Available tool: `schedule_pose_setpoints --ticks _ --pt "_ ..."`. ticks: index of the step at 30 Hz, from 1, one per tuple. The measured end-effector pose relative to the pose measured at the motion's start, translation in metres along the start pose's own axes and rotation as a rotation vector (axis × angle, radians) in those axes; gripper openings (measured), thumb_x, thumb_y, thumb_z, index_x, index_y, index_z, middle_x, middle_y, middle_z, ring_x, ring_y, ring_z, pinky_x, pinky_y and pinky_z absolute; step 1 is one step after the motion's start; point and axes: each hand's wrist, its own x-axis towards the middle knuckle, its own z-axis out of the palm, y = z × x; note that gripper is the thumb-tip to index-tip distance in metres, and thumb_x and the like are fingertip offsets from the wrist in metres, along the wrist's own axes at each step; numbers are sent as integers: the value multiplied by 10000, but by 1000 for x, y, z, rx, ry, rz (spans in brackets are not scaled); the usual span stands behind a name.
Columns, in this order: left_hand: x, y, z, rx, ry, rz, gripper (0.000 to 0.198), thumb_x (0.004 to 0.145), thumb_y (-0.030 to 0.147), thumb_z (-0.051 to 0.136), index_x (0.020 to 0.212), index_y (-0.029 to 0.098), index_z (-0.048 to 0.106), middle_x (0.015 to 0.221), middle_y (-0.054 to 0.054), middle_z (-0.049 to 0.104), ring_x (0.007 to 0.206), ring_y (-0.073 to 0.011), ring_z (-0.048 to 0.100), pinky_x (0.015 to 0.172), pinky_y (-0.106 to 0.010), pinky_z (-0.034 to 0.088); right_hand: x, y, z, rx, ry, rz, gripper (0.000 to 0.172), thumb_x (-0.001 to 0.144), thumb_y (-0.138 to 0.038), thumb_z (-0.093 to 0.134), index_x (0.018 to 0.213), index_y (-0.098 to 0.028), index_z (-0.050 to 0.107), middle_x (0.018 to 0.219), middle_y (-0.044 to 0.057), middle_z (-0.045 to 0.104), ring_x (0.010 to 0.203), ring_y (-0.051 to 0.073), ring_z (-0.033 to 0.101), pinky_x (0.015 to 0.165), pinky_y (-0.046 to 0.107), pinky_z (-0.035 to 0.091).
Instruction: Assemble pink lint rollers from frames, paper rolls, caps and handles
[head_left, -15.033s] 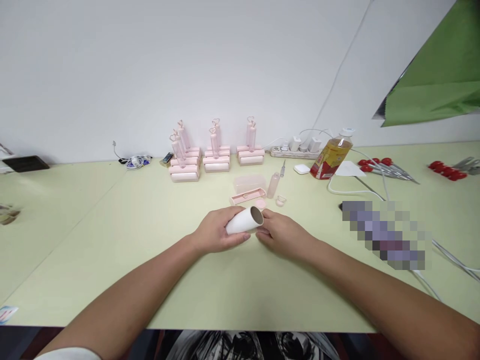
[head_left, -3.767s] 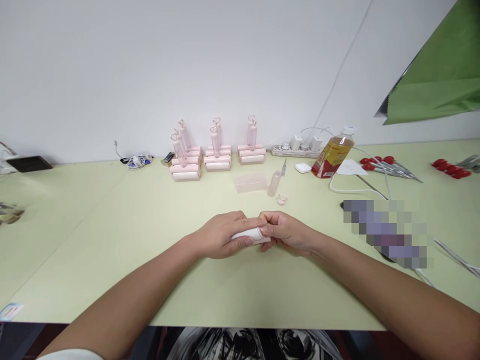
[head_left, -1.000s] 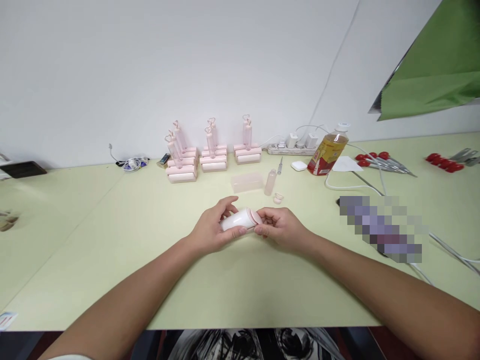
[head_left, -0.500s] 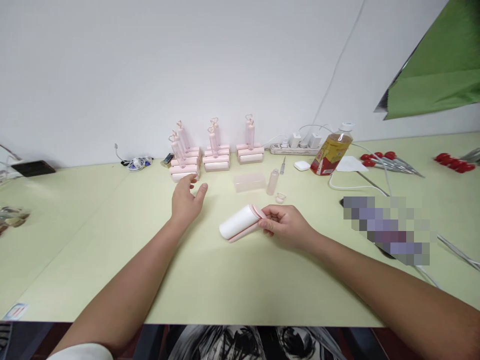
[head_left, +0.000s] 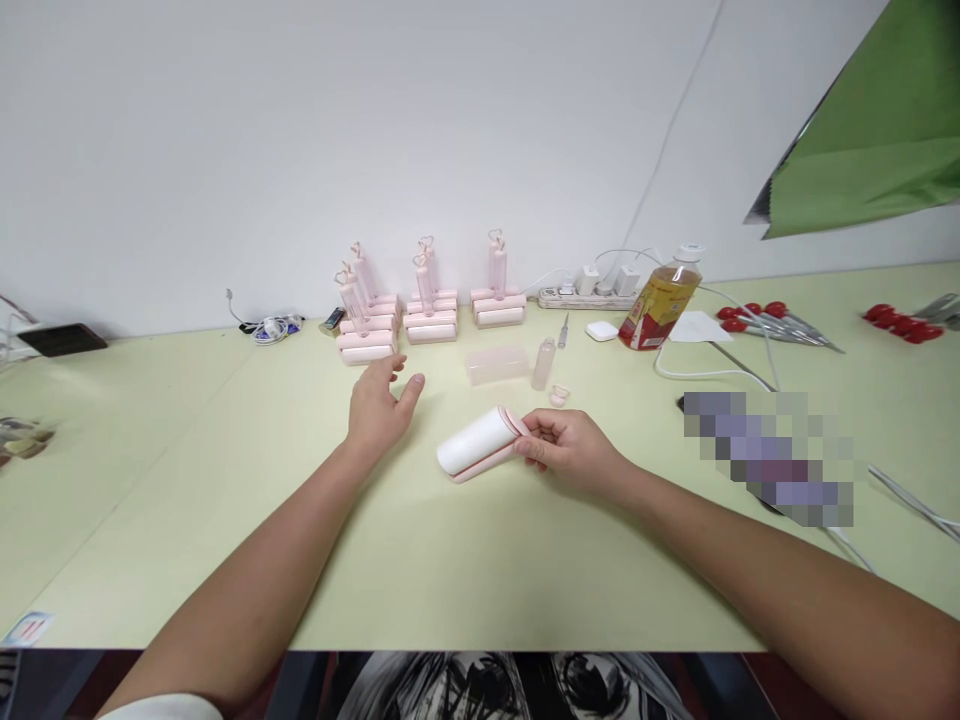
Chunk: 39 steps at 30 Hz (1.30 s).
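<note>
My right hand (head_left: 566, 450) pinches the pink end of a white lint roller (head_left: 476, 442), which lies tilted over the table (head_left: 465, 560) with its pink holder edge below. My left hand (head_left: 381, 402) is open, fingers spread, just in front of the leftmost pink lint roller (head_left: 367, 345) in the row by the wall. Past the held roller lie a clear pinkish plastic cover (head_left: 496, 364), an upright translucent handle tube (head_left: 544, 364), and a small pink cap with a loop (head_left: 559, 396). A small grey pointed tool (head_left: 563, 331) lies behind the tube.
Several pink lint rollers with upright handles (head_left: 431, 318) stand along the wall. A power strip (head_left: 589, 299), a drink bottle (head_left: 660, 300), a white square case (head_left: 601, 331) and red-handled tools (head_left: 772, 318) are at the back right. A blurred-out phone-like item (head_left: 772, 465) lies nearer.
My left hand has drawn slightly right and nearer, away from the leftmost roller. My right hand keeps its pinch on the lint roller, which has hardly moved.
</note>
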Motion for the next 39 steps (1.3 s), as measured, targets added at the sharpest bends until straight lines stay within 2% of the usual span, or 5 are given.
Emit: schedule_pose_setpoints --ticks 6,15,26,30,39 --pt "-1 1 -2 -55 -53 66 421 905 468 484 1221 195 536 1124 -94 625 932 -216 618 718 -330 504 0 -1 0 -54 30 -12 337 740 -513 667 762 -179 628 605 -9 573 548 135 488 502 250 339" --pt "-26 35 -9 -251 -650 402 660 808 491 631 1367 219 408 1254 -101 580 1027 -230 603 859 -339 500 5 3 -2 -142 6 41 410 817 -567 561 747 -167 619 547 -34 483 505 115 414 477 240 294" --pt "-22 26 -3 -147 -593 175 565 848 458 550 1360 239 456 1310 -60 590 1076 -254 612 884 -347 494 25 11 -46 -514 546 -61 196 778 -341 608 896 -192 660 915 50 614 675 163 550 672 318 441" --pt "-20 23 1 -167 -565 49 575 858 483 529 1374 246 441 1275 -59 607 1048 -248 618 851 -357 504 29 17 -49 -605 430 -48 202 824 -311 558 914 -206 704 1133 102 589 977 245 589 811 361 472" --pt "-20 21 8 -209 -515 41 460 876 435 513 1286 227 520 1273 -59 605 1112 -242 587 942 -383 476 30 20 -33 -802 138 49 620 869 -466 560 1452 -304 427 1587 119 184 1427 399 171 1084 527 299"
